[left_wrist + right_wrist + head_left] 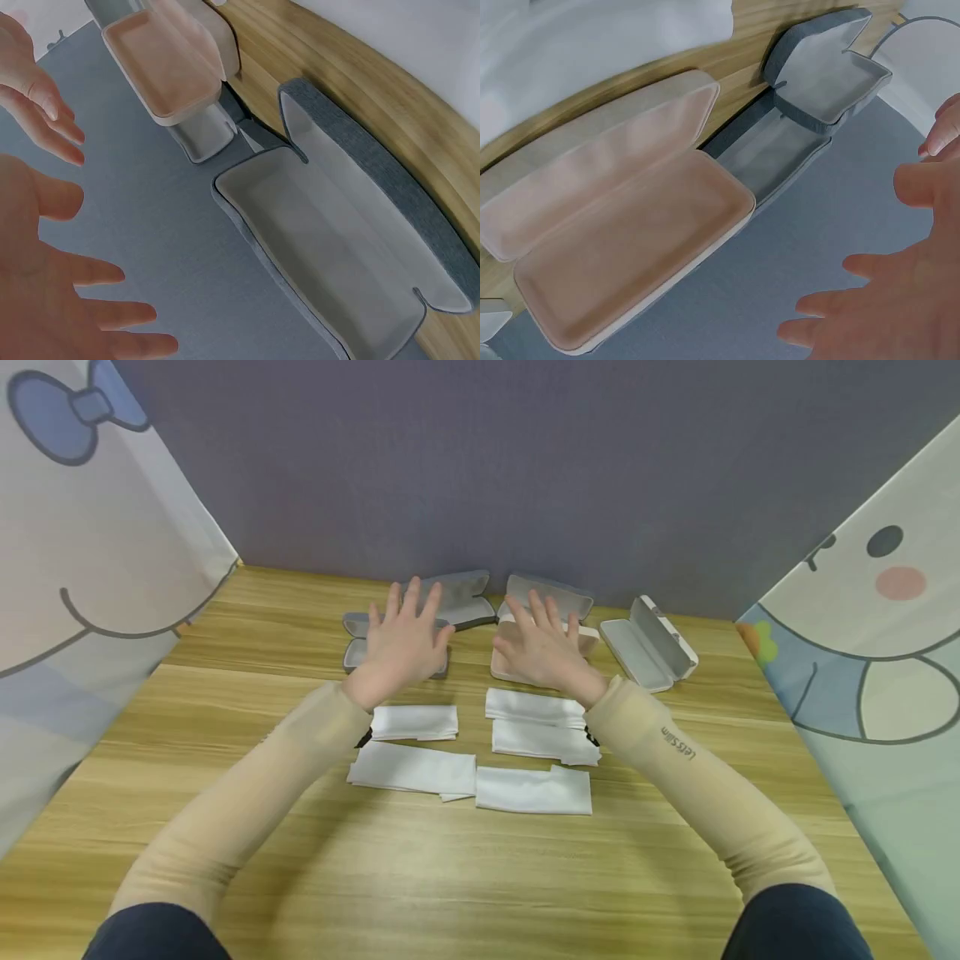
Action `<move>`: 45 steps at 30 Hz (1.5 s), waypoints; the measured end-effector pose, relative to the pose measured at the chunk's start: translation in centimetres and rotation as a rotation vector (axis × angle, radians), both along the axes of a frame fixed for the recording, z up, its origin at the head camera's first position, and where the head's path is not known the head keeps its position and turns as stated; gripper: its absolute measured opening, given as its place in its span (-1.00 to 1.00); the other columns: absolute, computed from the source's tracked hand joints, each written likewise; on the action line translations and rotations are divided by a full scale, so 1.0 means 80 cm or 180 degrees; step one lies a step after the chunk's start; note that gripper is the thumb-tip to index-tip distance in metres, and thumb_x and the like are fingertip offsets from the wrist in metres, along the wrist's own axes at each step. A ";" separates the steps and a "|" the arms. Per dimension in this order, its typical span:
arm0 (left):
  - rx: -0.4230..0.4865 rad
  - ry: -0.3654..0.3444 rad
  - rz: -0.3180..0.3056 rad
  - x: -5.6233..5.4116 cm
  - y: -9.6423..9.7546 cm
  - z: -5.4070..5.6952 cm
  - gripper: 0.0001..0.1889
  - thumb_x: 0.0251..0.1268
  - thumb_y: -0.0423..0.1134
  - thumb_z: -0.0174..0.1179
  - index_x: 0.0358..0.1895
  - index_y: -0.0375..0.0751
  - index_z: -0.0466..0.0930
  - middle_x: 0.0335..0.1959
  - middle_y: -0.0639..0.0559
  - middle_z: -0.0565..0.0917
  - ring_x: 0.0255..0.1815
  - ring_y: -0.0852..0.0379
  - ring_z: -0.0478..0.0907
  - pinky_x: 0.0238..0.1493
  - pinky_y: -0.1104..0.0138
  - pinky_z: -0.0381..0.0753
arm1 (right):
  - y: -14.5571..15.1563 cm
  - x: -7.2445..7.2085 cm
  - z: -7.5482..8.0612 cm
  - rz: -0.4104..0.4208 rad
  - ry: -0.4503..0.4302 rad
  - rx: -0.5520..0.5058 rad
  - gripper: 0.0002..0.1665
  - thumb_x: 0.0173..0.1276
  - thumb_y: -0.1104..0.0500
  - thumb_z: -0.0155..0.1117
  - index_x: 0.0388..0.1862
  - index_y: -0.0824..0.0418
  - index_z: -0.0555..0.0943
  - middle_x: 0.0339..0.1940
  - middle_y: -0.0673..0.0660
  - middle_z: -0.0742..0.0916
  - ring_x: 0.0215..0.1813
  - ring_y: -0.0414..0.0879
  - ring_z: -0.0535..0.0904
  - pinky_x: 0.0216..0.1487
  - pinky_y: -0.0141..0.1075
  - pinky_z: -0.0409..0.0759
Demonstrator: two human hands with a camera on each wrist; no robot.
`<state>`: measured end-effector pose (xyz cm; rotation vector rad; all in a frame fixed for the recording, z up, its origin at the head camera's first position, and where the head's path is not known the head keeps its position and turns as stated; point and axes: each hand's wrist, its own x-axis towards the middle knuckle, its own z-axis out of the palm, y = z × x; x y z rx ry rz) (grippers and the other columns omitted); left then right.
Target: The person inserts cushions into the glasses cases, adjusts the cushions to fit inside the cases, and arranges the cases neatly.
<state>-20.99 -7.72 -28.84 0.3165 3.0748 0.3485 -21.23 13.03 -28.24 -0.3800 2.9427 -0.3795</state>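
Left hand (401, 643): palm down above the front-left gray eyeglass case (356, 654), hiding part of it; fingers straight and spread. The left wrist view shows a gap between hand and cases.

Right hand (546, 647): level with the left, above the pink-lined eyeglass case (637, 240); fingers likewise straight and fanned, apart from the case in the right wrist view.

Eyeglass cases, five, hinged, all standing open, grouped along the far part of the wood-grain table (480, 877):
– the front-left gray case, nearer the person than its rear neighbor;
– the rear-left gray case (461, 597), near the wall;
– the rear-right gray-lined case (566, 597), behind the pink-lined one;
– the pink-lined case, pale outside, in front;
– the white case (645, 647), at the far right of the group, set at an angle, dark patches on its shell.

Folded white cloths, five, lying between cases and person: upper left (415, 722), lower left (412, 768), upper right (532, 706), middle right (540, 741), lower right (534, 790). The two lower ones lie nearly end to end.

Attire: beige arm covers, the right arm cover (697, 785) lettered; dark sleeves above.

Surroundings: plain gray-blue wall (480, 460); cartoon-printed panels at left (112, 527) and right (885, 610).
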 end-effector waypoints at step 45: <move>0.0335 0.0437 -0.0040 0.055 -0.115 -0.055 -0.43 0.49 -0.07 -0.14 0.43 -0.31 0.17 0.33 -0.44 0.34 0.22 -0.48 0.37 -0.10 -0.22 0.57 | -0.058 0.018 -0.062 0.0576 -0.0029 0.0103 -0.28 0.53 -0.14 -0.14 0.55 0.09 0.03 0.58 0.27 0.09 0.57 0.30 -0.07 0.51 0.22 -0.05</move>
